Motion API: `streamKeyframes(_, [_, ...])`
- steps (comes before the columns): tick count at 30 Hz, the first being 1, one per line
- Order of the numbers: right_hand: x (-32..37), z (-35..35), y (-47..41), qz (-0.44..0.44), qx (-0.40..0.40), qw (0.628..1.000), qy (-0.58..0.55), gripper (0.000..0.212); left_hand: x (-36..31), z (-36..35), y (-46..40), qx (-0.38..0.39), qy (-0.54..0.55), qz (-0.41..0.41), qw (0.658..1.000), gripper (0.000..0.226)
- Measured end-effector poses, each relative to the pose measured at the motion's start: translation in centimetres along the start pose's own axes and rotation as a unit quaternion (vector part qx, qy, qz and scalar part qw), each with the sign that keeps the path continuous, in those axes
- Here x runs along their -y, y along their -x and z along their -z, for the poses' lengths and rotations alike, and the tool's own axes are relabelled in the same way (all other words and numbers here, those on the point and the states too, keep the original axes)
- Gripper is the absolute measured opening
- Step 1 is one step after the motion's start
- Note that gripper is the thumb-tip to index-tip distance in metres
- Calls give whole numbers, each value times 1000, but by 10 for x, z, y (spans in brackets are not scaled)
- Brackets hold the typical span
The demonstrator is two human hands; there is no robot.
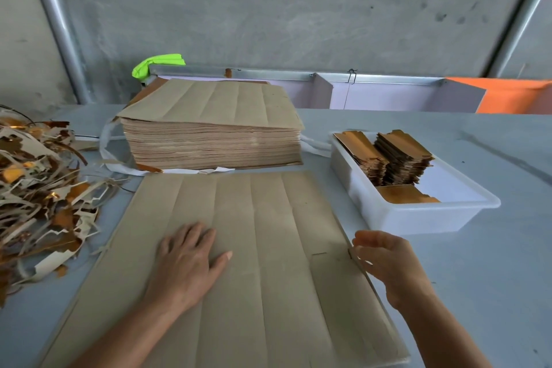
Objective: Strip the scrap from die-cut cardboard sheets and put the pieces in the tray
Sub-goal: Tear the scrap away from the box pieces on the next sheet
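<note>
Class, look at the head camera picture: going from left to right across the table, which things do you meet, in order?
Scrap pile → left hand pressing flat on the cardboard sheet → right hand at the sheet's right edge → white tray holding stripped pieces.

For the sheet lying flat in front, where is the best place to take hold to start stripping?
Probably the sheet's right edge strip, pinched from the right, where the right hand already is. A cut notch frees that margin, while the left hand presses the middle flat.
</note>
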State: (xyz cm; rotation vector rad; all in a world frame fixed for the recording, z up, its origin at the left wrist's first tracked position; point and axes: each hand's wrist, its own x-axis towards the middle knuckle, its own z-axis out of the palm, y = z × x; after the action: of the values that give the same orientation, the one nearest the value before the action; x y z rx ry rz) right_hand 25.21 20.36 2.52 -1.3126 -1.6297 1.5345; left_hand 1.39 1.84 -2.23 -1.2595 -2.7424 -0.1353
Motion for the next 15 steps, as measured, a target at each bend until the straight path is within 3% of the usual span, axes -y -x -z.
streamKeyframes(9, [7,11,-1,-12,29,999,14,34,-1,6,3,3,-3,-7,1000,102])
streamKeyframes(12, [22,10,-3,-20,62,998,21,24,-2,7,4,-16,-8,-29,999,69])
streamKeyframes(15, [35,4,-6,-35,97,995,7,14,-21,15,8,-83,90,-57,991,48])
